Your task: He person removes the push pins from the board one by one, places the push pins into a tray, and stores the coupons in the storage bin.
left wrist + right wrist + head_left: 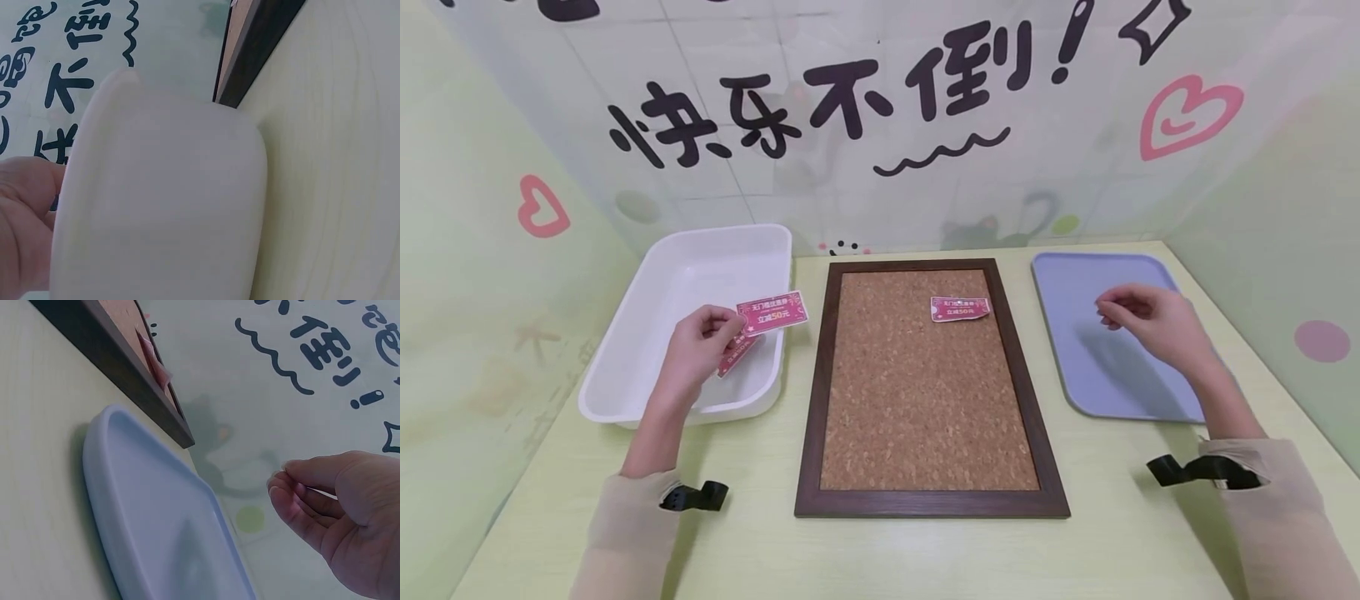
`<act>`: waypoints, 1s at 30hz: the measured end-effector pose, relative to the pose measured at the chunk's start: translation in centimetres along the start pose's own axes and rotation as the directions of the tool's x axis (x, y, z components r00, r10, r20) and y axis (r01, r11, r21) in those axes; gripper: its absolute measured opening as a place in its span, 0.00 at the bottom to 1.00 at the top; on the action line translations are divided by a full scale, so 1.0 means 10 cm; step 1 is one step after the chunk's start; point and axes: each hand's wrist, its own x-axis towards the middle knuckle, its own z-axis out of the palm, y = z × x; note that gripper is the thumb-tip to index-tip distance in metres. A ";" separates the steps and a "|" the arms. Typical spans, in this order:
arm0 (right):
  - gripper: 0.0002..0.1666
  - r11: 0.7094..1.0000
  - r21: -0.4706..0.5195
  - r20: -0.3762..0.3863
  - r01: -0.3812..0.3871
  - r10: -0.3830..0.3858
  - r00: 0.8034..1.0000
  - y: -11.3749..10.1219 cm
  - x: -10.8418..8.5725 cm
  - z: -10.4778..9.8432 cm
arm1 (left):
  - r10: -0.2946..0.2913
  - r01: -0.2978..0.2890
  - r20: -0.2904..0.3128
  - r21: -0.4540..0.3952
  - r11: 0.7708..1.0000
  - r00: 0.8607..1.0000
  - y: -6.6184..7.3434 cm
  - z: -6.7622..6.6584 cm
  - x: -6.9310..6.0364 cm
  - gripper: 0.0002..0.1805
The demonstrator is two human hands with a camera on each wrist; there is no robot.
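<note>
My left hand (700, 346) pinches a pink paper coupon (775, 314) by its left end, over the right side of a white plastic tub (617, 400). Below it another pink coupon (737, 357) shows, partly covered by the hand and the upper coupon. The left wrist view has the tub wall hiding most of that hand. Above a blue tray (1075, 375) hangs my right hand (1157, 325), thumb and fingertips together and fingers curled. Nothing shows between its fingertips. A pink coupon (960, 310) is fixed near the top right of a cork board (925, 400), its lower right corner lifted.
The board's dark wooden frame (931, 503) lies flat on the pale table (887, 558) between tub and tray. Behind stands a printed wall (850, 192). Side walls close in at left and right. A black strap (696, 497) sits on the left sleeve.
</note>
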 end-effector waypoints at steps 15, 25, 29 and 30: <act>0.13 0.992 0.023 -0.008 -0.124 0.124 0.992 0.38 -0.10 -0.28 | -0.038 0.038 -0.013 0.038 0.999 0.999 -0.31 -0.26 -0.03 0.22; 0.16 0.978 -0.073 0.019 -0.196 0.198 0.980 0.53 -0.15 -0.39 | -0.092 0.092 0.020 0.021 0.996 0.996 -0.35 -0.30 -0.02 0.21; 0.18 0.967 -0.149 0.046 -0.208 0.217 0.975 0.58 -0.17 -0.40 | -0.121 0.120 0.014 0.028 0.992 0.993 -0.37 -0.31 0.00 0.21; 0.18 0.964 -0.162 0.051 -0.211 0.221 0.974 0.59 -0.17 -0.40 | -0.129 0.128 0.014 0.023 0.991 0.992 -0.38 -0.32 0.00 0.22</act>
